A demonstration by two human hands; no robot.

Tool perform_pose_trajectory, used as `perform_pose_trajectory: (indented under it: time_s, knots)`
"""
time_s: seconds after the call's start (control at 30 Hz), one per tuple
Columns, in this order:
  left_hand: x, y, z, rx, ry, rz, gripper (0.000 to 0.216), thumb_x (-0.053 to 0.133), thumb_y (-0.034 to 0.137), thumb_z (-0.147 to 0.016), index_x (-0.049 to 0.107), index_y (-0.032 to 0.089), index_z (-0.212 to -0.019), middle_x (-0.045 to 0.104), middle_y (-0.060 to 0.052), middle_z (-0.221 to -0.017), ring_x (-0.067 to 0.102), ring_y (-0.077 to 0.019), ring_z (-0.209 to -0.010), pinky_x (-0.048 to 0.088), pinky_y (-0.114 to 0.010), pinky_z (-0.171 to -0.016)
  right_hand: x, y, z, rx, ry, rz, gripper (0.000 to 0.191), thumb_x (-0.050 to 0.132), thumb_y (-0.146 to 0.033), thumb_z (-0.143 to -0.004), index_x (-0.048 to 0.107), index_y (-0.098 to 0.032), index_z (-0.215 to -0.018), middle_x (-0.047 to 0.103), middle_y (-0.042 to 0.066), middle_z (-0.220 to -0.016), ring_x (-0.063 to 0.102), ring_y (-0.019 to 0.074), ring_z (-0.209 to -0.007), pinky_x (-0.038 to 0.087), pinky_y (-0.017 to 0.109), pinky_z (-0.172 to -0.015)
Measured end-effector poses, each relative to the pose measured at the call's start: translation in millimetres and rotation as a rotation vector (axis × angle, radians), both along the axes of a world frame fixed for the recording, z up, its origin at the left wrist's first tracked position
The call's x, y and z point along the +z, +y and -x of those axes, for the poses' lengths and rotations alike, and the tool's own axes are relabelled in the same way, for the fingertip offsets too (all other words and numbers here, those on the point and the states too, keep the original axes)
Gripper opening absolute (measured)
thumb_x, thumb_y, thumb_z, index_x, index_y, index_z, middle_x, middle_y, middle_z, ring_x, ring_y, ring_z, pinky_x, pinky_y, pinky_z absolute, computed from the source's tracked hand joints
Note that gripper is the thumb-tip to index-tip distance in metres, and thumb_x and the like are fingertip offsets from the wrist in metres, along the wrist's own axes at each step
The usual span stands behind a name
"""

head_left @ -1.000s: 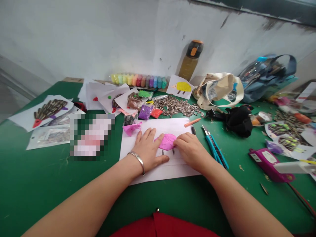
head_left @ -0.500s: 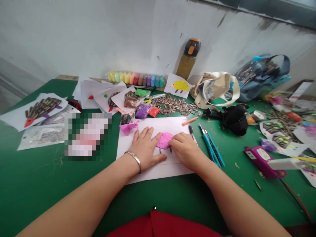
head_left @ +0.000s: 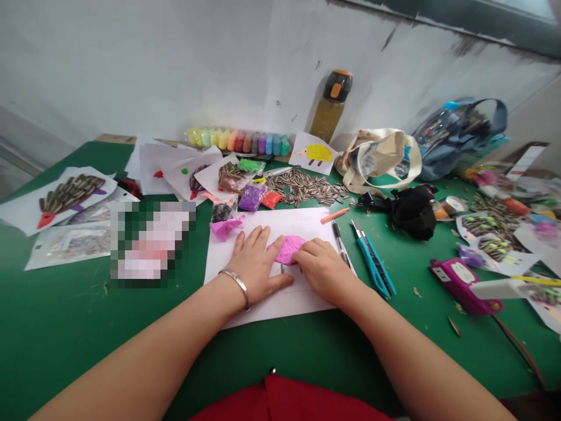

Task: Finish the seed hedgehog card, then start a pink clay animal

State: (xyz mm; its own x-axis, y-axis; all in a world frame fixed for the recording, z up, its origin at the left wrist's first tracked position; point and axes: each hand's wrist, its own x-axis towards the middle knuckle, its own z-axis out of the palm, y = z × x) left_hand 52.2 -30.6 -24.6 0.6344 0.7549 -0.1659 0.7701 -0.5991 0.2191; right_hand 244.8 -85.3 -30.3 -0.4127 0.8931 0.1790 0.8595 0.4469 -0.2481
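Note:
A flattened oval of pink modelling clay (head_left: pixel 289 250) lies on a white sheet of paper (head_left: pixel 258 307), with a short dark drawn mark just below it. Fingers spread, my left hand (head_left: pixel 258 266) rests flat on the paper at the clay's left side, fingertips reaching its edge. My right hand (head_left: pixel 322 266) is curled, its fingers together at the clay's right edge; the fingertips are partly hidden. Above my left hand sits a crumpled pink wrapper (head_left: pixel 227 227). An orange crayon (head_left: pixel 335 216) and a black pen (head_left: pixel 339 238) lie near the sheet's right side.
Blue utility knives (head_left: pixel 372 260) lie right of the paper. Behind it are small clay packets (head_left: pixel 252 197), a seed pile (head_left: pixel 307 186), a yellow hedgehog picture (head_left: pixel 319 153) and a bottle (head_left: pixel 331 105). Seed-covered pictures (head_left: pixel 72 193) lie left; a magenta glue-gun-like device (head_left: pixel 464 285) lies right.
The right hand has shifted slightly left along the clay's lower right edge, now covering a drawn mark that showed before. The left hand stays in place. The whole view has moved slightly.

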Motion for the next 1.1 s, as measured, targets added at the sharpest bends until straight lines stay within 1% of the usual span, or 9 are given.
perform_pose_trajectory:
  time_s: [0.07,0.27,0.37,0.47,0.6,0.7,0.77,0.93,1.1]
  knots:
    - [0.5,0,0,-0.001,0.004,0.0,0.087,0.051,0.07,-0.079,0.032,0.023,-0.149,0.023,-0.017,-0.157,0.016,-0.0391,-0.144,0.011,-0.061,-0.113,0.2,0,1,-0.006,0.013,0.01,0.019,0.046,-0.014,-0.093,0.065,-0.019,-0.092,0.061,0.007,-0.089,0.047,0.0214,-0.087,0.036,0.034,-0.078]
    - [1.0,0,0,0.005,-0.008,0.008,0.087,0.051,0.07,-0.079,0.032,0.022,-0.149,0.024,-0.018,-0.157,0.017,-0.0396,-0.144,0.011,-0.062,-0.113,7.4,0,6,-0.083,0.113,-0.055,0.023,0.043,-0.009,-0.091,0.063,-0.018,-0.095,0.061,0.009,-0.089,0.049,0.0214,-0.086,0.039,0.034,-0.078]
    - [0.2,1,0,-0.002,-0.022,0.002,0.087,0.051,0.07,-0.079,0.032,0.022,-0.149,0.025,-0.018,-0.157,0.017,-0.0394,-0.144,0.011,-0.062,-0.112,13.5,-2,9,-0.09,0.104,-0.057,0.024,0.042,-0.007,-0.09,0.063,-0.017,-0.097,0.061,0.01,-0.09,0.05,0.0216,-0.086,0.04,0.034,-0.077]
    - [-0.4,2,1,-0.013,-0.028,-0.014,0.088,0.049,0.071,-0.079,0.03,0.023,-0.149,0.024,-0.018,-0.157,0.017,-0.039,-0.144,0.011,-0.062,-0.112,17.1,-4,12,-0.116,0.076,-0.052,0.025,0.042,-0.006,-0.089,0.063,-0.018,-0.093,0.059,0.01,-0.09,0.05,0.0222,-0.085,0.04,0.034,-0.078]
    - [0.2,2,0,-0.007,-0.014,-0.01,0.091,0.048,0.071,-0.079,0.025,0.02,-0.151,0.024,-0.019,-0.157,0.017,-0.0379,-0.144,0.012,-0.061,-0.112,11.7,-10,20,-0.193,0.122,-0.08,0.023,0.04,-0.007,-0.09,0.06,-0.017,-0.093,0.057,0.011,-0.09,0.05,0.0232,-0.087,0.042,0.035,-0.077]
    - [0.2,2,0,-0.011,-0.009,-0.005,0.092,0.049,0.071,-0.079,0.026,0.019,-0.151,0.022,-0.019,-0.157,0.016,-0.0381,-0.144,0.012,-0.061,-0.113,2.9,-17,29,-0.284,0.163,-0.096,0.021,0.037,-0.01,-0.093,0.057,-0.017,-0.094,0.057,0.01,-0.088,0.052,0.0231,-0.086,0.044,0.035,-0.076]
    - [-0.1,2,-1,-0.013,-0.005,-0.008,0.092,0.05,0.071,-0.078,0.028,0.018,-0.15,0.021,-0.02,-0.157,0.015,-0.0383,-0.145,0.011,-0.061,-0.113,-1.9,-20,33,-0.315,0.183,-0.111,0.021,0.036,-0.014,-0.095,0.057,-0.018,-0.096,0.059,0.009,-0.086,0.054,0.0228,-0.084,0.044,0.035,-0.076]
    - [0.4,2,-1,-0.01,0.007,-0.013,0.088,0.049,0.069,-0.08,0.03,0.017,-0.149,0.022,-0.02,-0.157,0.016,-0.038,-0.144,0.012,-0.062,-0.113,-5.3,-21,35,-0.278,0.28,-0.127,0.022,0.039,-0.016,-0.095,0.057,-0.017,-0.109,0.065,0.011,-0.093,0.059,0.0223,-0.09,0.046,0.034,-0.08]
    - [3.4,1,-1,-0.012,0.023,-0.005,0.09,0.051,0.069,-0.079,0.03,0.017,-0.149,0.021,-0.02,-0.157,0.015,-0.0375,-0.145,0.011,-0.061,-0.114,-3.3,-21,29,-0.239,0.261,-0.095,0.021,0.043,-0.014,-0.094,0.063,-0.019,-0.095,0.065,0.008,-0.088,0.058,0.0197,-0.086,0.046,0.031,-0.078]
